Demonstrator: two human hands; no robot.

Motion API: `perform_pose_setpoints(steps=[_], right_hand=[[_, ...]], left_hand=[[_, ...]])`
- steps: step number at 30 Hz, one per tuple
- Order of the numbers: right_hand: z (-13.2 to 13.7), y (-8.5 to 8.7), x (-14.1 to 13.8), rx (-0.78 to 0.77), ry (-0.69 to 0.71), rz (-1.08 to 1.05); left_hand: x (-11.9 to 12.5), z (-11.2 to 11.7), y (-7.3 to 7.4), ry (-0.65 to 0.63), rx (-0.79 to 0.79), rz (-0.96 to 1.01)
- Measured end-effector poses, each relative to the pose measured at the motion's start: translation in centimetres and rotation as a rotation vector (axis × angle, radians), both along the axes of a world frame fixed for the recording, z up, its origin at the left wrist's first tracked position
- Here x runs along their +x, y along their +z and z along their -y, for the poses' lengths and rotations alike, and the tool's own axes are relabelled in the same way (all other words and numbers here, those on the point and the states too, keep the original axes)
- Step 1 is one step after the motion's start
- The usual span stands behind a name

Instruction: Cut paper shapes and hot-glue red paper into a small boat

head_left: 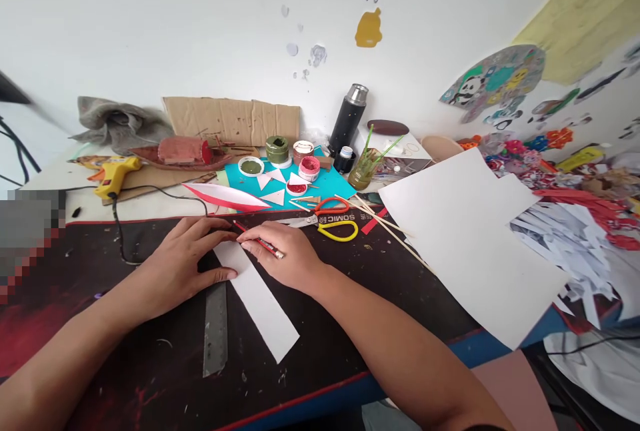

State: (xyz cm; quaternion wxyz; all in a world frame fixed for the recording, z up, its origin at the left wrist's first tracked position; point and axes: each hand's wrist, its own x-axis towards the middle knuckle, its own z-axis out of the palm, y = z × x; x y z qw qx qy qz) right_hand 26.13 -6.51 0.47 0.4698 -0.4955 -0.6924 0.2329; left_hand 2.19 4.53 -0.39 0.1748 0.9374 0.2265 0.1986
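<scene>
A long white paper strip [265,311] lies slanted on the dark mat in front of me. My left hand [195,254] rests with fingers spread, its thumb and fingertips on the strip's far part. Beneath that hand a metal ruler [216,337] sticks out toward me, its far end hidden. In my right hand [283,247] a red pencil [267,245] is gripped, its tip pointing left near the left fingertips at the strip's far end. Just beyond the hands lie scissors [337,229] with red and yellow handles, and a red-and-white paper boat shape [227,197].
Paint jars [277,149] stand on a blue sheet [245,176] behind, beside a black thermos [349,117]. A yellow glue gun [116,176] with its cord lies left. Large white paper [465,237], thin sticks [400,237] and a paper-strip pile [565,244] occupy the right.
</scene>
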Motion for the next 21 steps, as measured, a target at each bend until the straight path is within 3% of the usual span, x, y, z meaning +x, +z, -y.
perform_pose_setpoints(steps=[9,15,21], right_hand=[[0.2,0.7,0.2,0.107,-0.019,0.259],[0.0,1.3,0.9,0.191,-0.084,0.251],[-0.5,1.6,2.0,0.253,-0.197,0.249]], left_hand=[[0.6,0.2,0.7,-0.012,-0.087,0.031],[0.6,0.2,0.8,0.024,-0.182,0.047],[0.0,0.0,4.3,0.132,-0.458,0.049]])
